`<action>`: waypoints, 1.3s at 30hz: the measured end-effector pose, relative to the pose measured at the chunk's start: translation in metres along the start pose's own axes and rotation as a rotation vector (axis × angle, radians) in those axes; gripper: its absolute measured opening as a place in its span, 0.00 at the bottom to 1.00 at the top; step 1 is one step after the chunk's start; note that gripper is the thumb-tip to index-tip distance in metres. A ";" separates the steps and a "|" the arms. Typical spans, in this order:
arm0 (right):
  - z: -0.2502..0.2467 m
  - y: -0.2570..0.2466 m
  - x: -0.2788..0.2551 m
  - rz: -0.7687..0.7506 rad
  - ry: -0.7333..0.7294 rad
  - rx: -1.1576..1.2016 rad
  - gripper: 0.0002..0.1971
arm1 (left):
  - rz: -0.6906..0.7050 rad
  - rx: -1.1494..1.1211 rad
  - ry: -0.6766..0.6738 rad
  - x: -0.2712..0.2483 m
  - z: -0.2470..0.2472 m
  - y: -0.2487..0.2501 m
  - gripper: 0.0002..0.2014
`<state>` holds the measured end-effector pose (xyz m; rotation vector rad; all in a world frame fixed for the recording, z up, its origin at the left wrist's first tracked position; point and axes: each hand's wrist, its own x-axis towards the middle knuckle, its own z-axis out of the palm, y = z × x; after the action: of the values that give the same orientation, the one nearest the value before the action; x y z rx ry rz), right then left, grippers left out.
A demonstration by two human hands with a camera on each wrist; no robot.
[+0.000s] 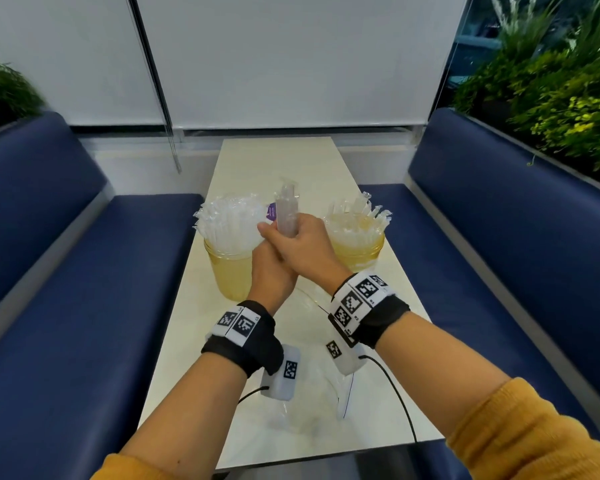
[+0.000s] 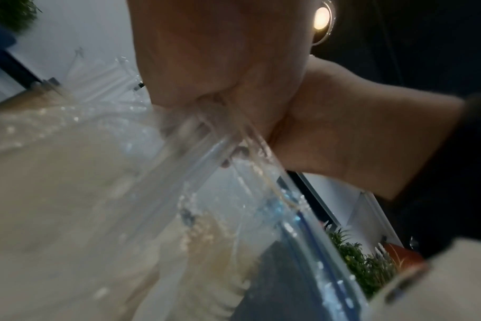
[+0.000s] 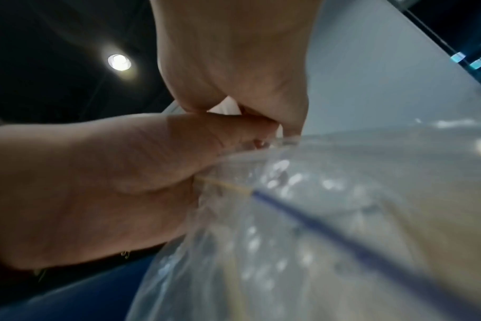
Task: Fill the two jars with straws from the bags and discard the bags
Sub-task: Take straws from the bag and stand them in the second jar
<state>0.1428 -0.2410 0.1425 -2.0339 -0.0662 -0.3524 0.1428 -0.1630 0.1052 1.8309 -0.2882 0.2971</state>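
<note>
While both wrists cross, left hand [image 1: 270, 271] and right hand [image 1: 300, 244] curl tight, gripping apparently a clear bag [image 3: 330, 228].

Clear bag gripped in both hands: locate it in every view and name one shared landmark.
Head: clear bag, centre, its gathered end sticking up between the two jars.
Left wrist: bag spreads from centre to the lower edge.
Right wrist: bag fills the lower right.
Landmark: the left hand and right hand clasped together on it.
</note>
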 end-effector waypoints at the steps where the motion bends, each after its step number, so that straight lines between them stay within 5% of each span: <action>1: 0.001 0.000 0.001 -0.002 -0.005 0.025 0.16 | -0.001 0.026 -0.005 -0.002 -0.001 -0.002 0.07; 8: -0.045 -0.067 0.024 -0.060 -0.014 0.454 0.16 | -0.141 -0.115 -0.088 -0.011 -0.009 -0.014 0.26; 14: -0.127 -0.091 0.081 -0.182 0.174 0.655 0.13 | -0.144 -0.187 -0.106 -0.014 -0.016 -0.011 0.25; 20: -0.138 -0.021 0.116 -0.127 0.311 0.371 0.13 | -0.123 -0.207 -0.097 -0.007 -0.022 -0.011 0.21; 26: -0.101 0.069 0.112 0.154 0.126 0.057 0.20 | -0.117 -0.185 -0.107 -0.003 -0.025 -0.008 0.22; 30: -0.088 0.101 0.112 0.289 0.133 -0.060 0.18 | -0.124 -0.188 -0.102 -0.001 -0.028 -0.008 0.22; 35: -0.095 0.086 0.116 -0.009 0.407 -0.073 0.39 | -0.134 -0.182 -0.110 0.002 -0.026 -0.007 0.21; 39: -0.099 0.075 0.120 -0.305 0.474 -0.265 0.27 | -0.137 -0.190 -0.119 0.005 -0.023 -0.005 0.20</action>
<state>0.2504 -0.3756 0.1538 -2.1461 -0.0376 -1.0737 0.1482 -0.1398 0.1081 1.6739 -0.2628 0.0627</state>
